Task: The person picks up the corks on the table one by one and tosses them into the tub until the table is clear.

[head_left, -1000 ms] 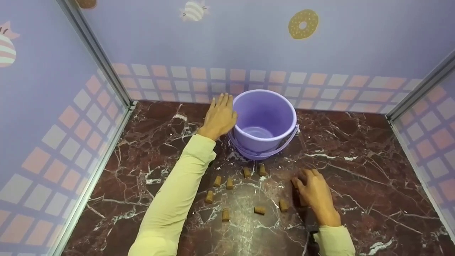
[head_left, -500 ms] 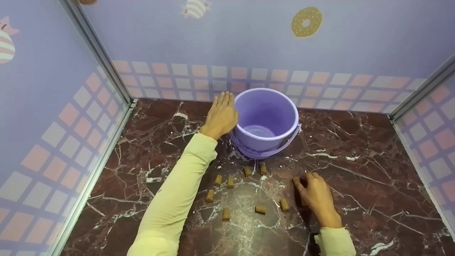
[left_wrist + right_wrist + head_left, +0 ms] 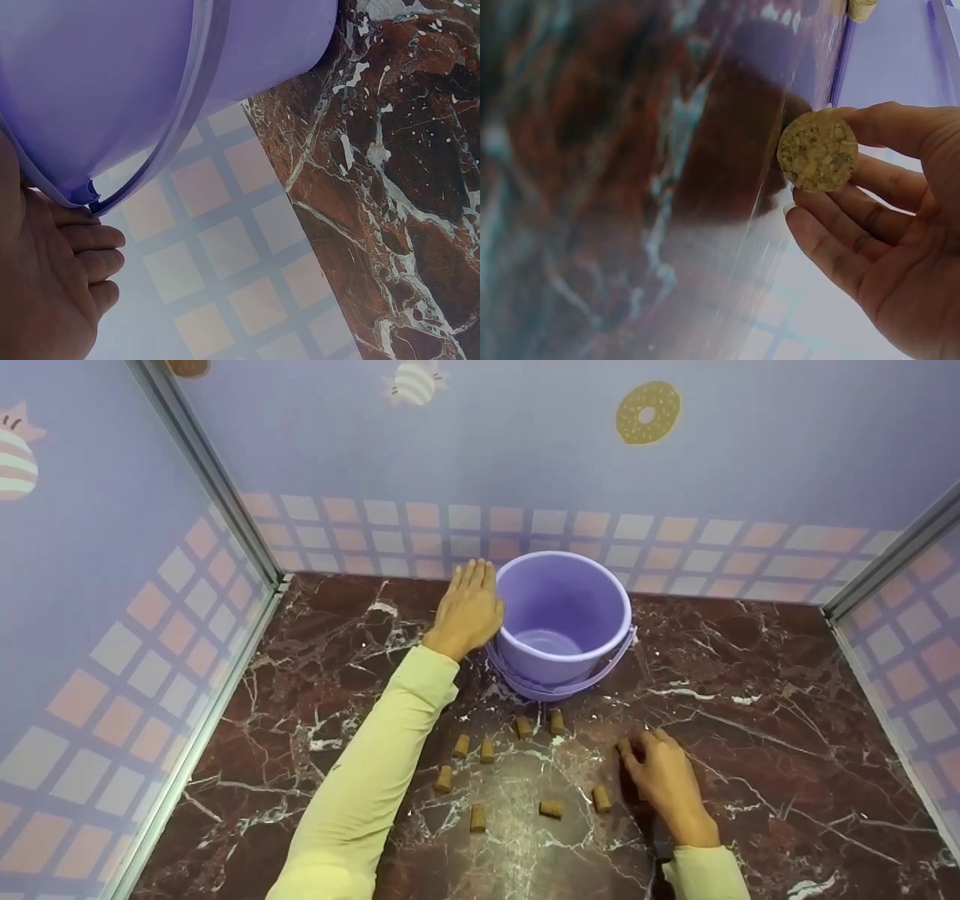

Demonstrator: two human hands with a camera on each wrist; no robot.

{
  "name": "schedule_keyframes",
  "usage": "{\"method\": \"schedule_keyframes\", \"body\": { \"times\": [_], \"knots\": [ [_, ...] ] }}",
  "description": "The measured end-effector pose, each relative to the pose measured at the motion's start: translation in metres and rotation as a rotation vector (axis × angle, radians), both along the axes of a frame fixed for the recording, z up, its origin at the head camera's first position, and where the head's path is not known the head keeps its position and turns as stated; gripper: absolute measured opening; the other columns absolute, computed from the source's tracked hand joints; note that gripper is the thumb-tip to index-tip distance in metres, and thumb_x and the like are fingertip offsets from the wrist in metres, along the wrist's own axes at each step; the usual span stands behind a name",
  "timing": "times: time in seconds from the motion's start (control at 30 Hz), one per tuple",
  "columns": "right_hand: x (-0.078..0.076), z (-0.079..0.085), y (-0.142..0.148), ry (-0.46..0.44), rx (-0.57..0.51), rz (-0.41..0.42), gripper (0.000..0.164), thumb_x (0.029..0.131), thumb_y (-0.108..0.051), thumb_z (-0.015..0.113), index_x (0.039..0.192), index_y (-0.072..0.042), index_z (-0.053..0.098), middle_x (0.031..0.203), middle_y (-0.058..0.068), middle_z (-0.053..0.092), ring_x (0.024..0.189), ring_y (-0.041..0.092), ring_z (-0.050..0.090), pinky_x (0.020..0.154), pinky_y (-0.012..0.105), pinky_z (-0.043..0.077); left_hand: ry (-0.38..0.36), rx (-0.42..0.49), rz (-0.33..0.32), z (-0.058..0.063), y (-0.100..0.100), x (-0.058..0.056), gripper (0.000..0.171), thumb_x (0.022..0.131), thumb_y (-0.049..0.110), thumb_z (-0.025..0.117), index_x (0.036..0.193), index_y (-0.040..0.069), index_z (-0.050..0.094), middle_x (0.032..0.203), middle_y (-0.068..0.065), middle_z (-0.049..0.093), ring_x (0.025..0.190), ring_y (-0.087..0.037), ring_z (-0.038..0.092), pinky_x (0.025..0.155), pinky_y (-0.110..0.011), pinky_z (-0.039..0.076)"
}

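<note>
A purple bucket (image 3: 562, 660) stands upright near the back wall, its handle hanging down in front. My left hand (image 3: 469, 611) lies against the bucket's left side with straight fingers, and in the left wrist view that hand (image 3: 60, 255) is right by the handle's hinge. On the right of the marble surface, my right hand (image 3: 664, 780) pinches a cork (image 3: 817, 151) between thumb and fingers, low over the surface. Its round, speckled end faces the right wrist camera. Several more corks lie in front of the bucket, among them one cork (image 3: 601, 799) just left of my right hand.
Dark red marble (image 3: 787, 750) with white veins forms the work surface. A patterned back wall (image 3: 360, 442) rises close behind the bucket, and side walls with metal edges close in left and right. Another cork (image 3: 478, 817) lies nearer the front.
The head view shifts slightly. My left hand stays against the bucket and my right hand keeps nearly the same place; the loose corks lie as before.
</note>
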State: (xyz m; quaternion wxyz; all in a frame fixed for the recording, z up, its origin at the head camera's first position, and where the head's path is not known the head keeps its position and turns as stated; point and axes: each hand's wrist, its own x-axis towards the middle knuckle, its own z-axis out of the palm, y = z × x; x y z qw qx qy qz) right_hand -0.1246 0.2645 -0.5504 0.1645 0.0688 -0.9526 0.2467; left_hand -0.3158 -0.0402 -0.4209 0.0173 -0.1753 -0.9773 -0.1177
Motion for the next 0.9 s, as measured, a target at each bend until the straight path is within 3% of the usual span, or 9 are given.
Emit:
{"method": "schedule_keyframes", "body": {
  "times": [0.37,0.9],
  "knots": [
    [-0.003,-0.0015,-0.0013,0.009,0.003,0.044,0.017,0.08,0.009,0.081,0.086,0.005,0.066,0.081,0.017,0.061,0.073,0.043,0.064,0.068,0.061,0.055,-0.012,0.001,-0.003,-0.0003,-0.0001,-0.001,0.063,0.113,0.025,0.035,0.164,-0.008,0.02,0.172,-0.025,0.018,0.161,-0.036,0.011,0.13,-0.04,-0.003],
    [-0.0051,-0.0011,-0.003,0.025,-0.011,0.053,0.014,0.084,0.008,0.081,0.087,0.004,0.068,0.081,0.015,0.061,0.072,0.042,0.065,0.068,0.06,0.056,0.008,-0.012,-0.007,-0.0004,0.0,0.0,0.062,0.113,0.024,0.033,0.164,-0.009,0.022,0.172,-0.025,0.019,0.161,-0.036,0.012,0.131,-0.04,-0.003]
  ]
}}
